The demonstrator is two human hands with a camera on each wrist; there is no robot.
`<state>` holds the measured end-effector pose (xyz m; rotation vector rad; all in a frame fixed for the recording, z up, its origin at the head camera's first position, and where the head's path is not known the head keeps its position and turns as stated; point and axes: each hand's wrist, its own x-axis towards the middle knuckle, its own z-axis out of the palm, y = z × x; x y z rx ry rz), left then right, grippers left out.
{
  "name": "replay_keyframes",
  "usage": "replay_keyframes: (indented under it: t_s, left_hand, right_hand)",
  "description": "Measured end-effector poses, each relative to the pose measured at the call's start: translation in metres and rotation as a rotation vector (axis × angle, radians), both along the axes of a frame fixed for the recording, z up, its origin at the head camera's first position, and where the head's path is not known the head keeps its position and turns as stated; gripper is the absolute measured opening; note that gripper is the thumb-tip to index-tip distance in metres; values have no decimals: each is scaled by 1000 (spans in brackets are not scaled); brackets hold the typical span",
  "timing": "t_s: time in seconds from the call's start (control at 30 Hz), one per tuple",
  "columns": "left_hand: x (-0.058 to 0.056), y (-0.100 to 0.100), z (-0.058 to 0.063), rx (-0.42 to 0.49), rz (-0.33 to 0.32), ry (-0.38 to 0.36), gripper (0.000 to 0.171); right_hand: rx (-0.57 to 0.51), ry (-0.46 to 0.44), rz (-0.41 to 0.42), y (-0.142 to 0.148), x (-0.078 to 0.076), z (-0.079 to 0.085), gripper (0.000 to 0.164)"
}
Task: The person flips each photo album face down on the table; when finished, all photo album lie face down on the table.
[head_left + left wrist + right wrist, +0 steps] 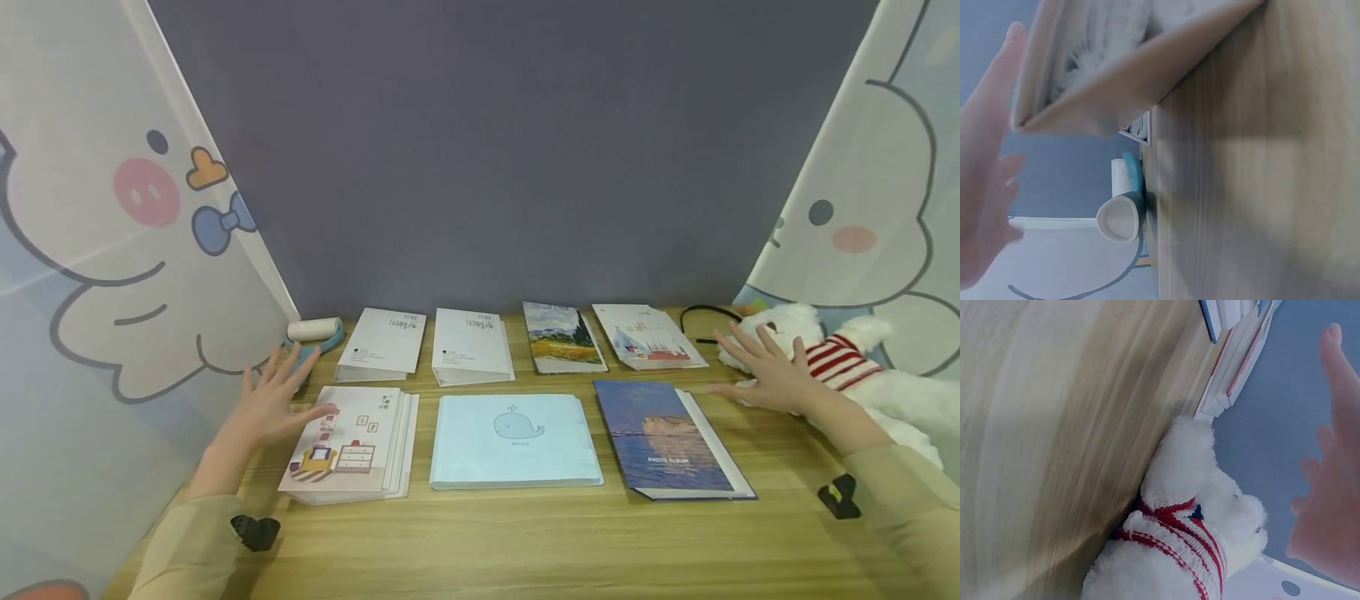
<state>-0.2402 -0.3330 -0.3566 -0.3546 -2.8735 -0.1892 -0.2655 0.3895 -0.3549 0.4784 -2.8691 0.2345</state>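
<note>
My left hand (pixel 273 400) is spread with fingers apart, holding nothing, beside the white album with a yellow armchair picture (pixel 348 442); its thumb overlaps that cover in the head view. At the right, my other hand (pixel 772 371) is also spread and bare, over the head end of a white plush toy (pixel 892 387) in a red-striped sweater. Between the hands lie a pale blue whale album (pixel 517 442) and a dark blue photo album (pixel 667 442). In the right wrist view the plush toy (pixel 1172 531) lies on the table, apart from the hand (pixel 1335 469).
A back row holds two white albums (pixel 382 342) (pixel 471 343), a landscape-painted album (pixel 564 337) and a white illustrated one (pixel 648 336). A white roll (pixel 313 328) with a blue band stands back left. A black loop (pixel 705 312) lies near the plush toy. A grey panel (pixel 510 158) rises behind.
</note>
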Motion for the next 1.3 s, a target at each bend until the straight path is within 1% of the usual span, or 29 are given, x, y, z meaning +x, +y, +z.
replay_keyframes:
  t_s: [0.1,0.2,0.33,0.43,0.5,0.57,0.67,0.73,0.83,0.9,1.0,1.07,1.17,1.3]
  left_hand:
    - [-2,2,3,35,-16,9,92]
    - [-6,5,7,54,-31,37,89]
    - [-10,13,15,88,-24,26,82]
    - [-13,24,22,148,-32,3,75]
    - [-17,32,25,191,-46,-1,71]
    - [-22,40,27,225,-66,2,66]
    - [-29,55,28,254,-92,7,60]
    - [-34,64,27,257,-109,6,57]
    - [-40,80,28,270,-139,5,55]
    - [-45,91,29,277,-160,19,54]
    - [-55,107,30,302,-190,43,52]
    - [-61,119,30,325,-200,42,50]
    - [-70,135,30,354,-213,24,46]
    - [-79,155,27,381,-231,-8,44]
  right_hand:
    - [-6,-40,-9,0,-2,2,97]
    - [-3,-76,-4,-1,-4,7,94]
    - [-30,-58,39,-2,-9,16,82]
    - [-69,-41,57,-5,-11,21,68]
    - [-98,-37,52,-7,-13,24,61]
    - [-110,-11,50,-10,-14,26,54]
    - [-132,27,43,-14,-16,27,49]
    - [-144,45,44,-18,-19,26,47]
    - [-166,51,45,-23,-22,26,48]
    - [-173,41,33,-27,-24,27,50]
    - [-186,14,11,-32,-28,28,55]
    - [-199,0,10,-35,-31,27,55]
    - [-228,13,49,-41,-34,26,48]
    - [-255,44,96,-49,-39,24,42]
